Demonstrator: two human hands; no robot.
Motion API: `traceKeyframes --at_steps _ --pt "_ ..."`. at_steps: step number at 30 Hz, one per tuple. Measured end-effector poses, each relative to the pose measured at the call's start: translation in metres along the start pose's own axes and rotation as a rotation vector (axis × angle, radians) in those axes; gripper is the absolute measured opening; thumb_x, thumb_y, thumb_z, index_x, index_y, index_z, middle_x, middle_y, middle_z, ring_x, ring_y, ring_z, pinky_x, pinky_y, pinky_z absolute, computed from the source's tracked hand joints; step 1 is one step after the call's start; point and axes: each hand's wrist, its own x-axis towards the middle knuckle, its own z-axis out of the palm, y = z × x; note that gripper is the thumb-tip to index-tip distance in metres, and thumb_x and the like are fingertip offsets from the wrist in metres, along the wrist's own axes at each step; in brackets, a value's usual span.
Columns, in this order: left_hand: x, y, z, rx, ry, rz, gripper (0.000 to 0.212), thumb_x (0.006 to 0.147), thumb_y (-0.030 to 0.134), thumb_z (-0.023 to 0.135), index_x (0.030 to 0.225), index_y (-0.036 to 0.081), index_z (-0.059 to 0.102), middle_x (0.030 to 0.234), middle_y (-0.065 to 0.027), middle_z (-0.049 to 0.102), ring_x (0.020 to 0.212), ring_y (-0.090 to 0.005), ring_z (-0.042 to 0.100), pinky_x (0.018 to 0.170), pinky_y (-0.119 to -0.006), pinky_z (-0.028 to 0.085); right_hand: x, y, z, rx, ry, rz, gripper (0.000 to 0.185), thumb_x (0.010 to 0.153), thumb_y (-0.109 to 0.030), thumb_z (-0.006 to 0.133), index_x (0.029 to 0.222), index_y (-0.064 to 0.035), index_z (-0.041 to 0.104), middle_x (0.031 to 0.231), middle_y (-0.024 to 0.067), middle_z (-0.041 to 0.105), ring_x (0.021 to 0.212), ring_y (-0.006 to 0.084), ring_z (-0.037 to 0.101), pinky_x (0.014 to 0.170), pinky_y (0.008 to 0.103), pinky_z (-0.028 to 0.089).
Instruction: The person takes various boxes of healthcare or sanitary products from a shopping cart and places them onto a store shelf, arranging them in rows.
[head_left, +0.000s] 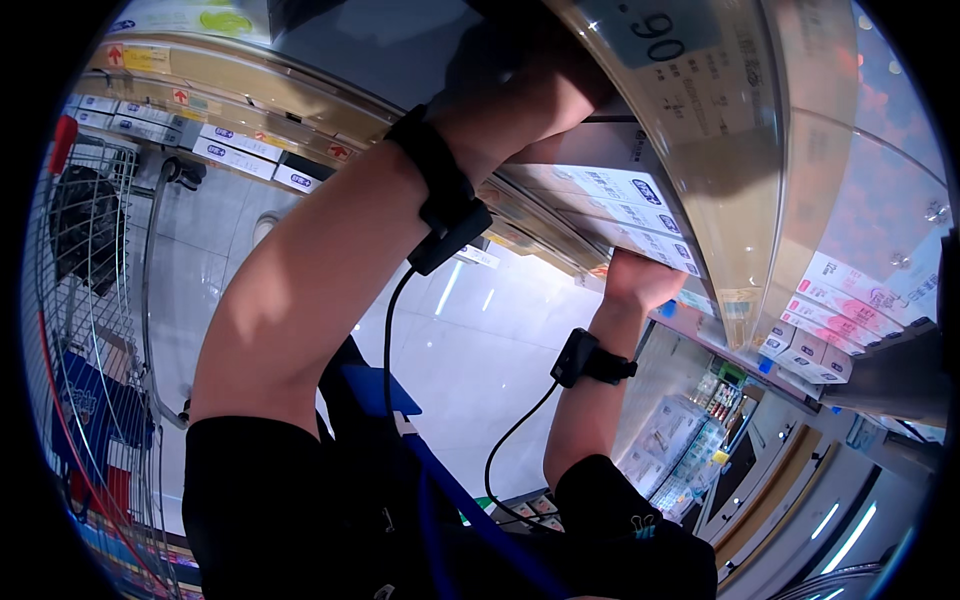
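Observation:
My left hand (574, 94) reaches up into a dark shelf space behind a price rail (720, 150); its fingers are lost in shadow. My right hand (646, 276) is at the near end of a row of white toothpaste-type cartons (622, 199), bent at the wrist against the lowest one. Its fingers are hidden behind the cartons, so its grip does not show. Both forearms wear a black strap with a small black device and a cable. A grey carton side (607, 142) stands beside the white ones, just below my left wrist.
A wire shopping cart (94, 300) holding a black bag and a blue package stands at left. Lower shelves carry more white cartons (236, 150). Pink-and-white cartons (855, 300) sit on the right shelf. Wrapped packs (664, 442) are stacked further off on the tiled floor (450, 345).

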Motion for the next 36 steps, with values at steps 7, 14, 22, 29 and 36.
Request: traceKeyframes --at_steps 7,14,22,29,36 --pt "0.004 0.002 0.006 0.001 0.018 -0.01 0.033 0.091 0.019 0.059 0.119 0.002 0.059 0.117 -0.0186 0.063 0.107 -0.0345 0.061 0.093 -0.04 0.048 -0.002 0.002 0.004 -0.002 0.004 0.011 0.056 0.098 -0.04 0.035 0.135 -0.0011 0.049 0.14 0.0163 0.05 0.131 0.0348 0.044 0.111 0.0496 0.032" --pt "0.006 0.003 0.013 0.006 0.039 -0.011 0.032 0.091 0.019 0.058 0.119 0.002 0.059 0.117 -0.0186 0.063 0.107 -0.0351 0.061 0.093 -0.04 0.048 0.001 0.002 -0.002 -0.032 -0.061 0.02 0.057 0.099 -0.041 0.033 0.137 -0.0013 0.047 0.142 0.016 0.049 0.132 0.034 0.044 0.111 0.0491 0.032" --pt "0.005 0.004 0.02 -0.022 0.073 0.002 0.031 0.091 0.018 0.058 0.118 0.002 0.06 0.117 -0.0186 0.063 0.107 -0.0357 0.061 0.094 -0.041 0.048 0.0 0.002 -0.003 -0.033 -0.077 0.066 0.055 0.1 -0.044 0.037 0.143 -0.0089 0.043 0.146 0.0097 0.045 0.134 0.0296 0.041 0.114 0.0453 0.031" --pt "0.002 0.006 0.014 -0.057 0.123 0.02 0.031 0.091 0.017 0.057 0.118 0.002 0.06 0.117 -0.0186 0.063 0.108 -0.0363 0.061 0.094 -0.041 0.048 -0.001 0.001 0.002 -0.056 -0.011 0.023 0.054 0.099 -0.039 0.034 0.136 -0.0026 0.048 0.141 0.0154 0.049 0.131 0.0337 0.045 0.11 0.0498 0.034" --pt "-0.096 0.0 -0.013 0.108 0.608 0.323 0.03 0.091 0.017 0.057 0.117 0.002 0.06 0.117 -0.0186 0.063 0.108 -0.0368 0.061 0.095 -0.042 0.047 -0.024 -0.01 -0.027 -0.236 -0.019 0.094 0.049 0.101 -0.047 0.036 0.128 -0.0091 0.052 0.129 0.0102 0.057 0.116 0.028 0.053 0.097 0.0473 0.04"
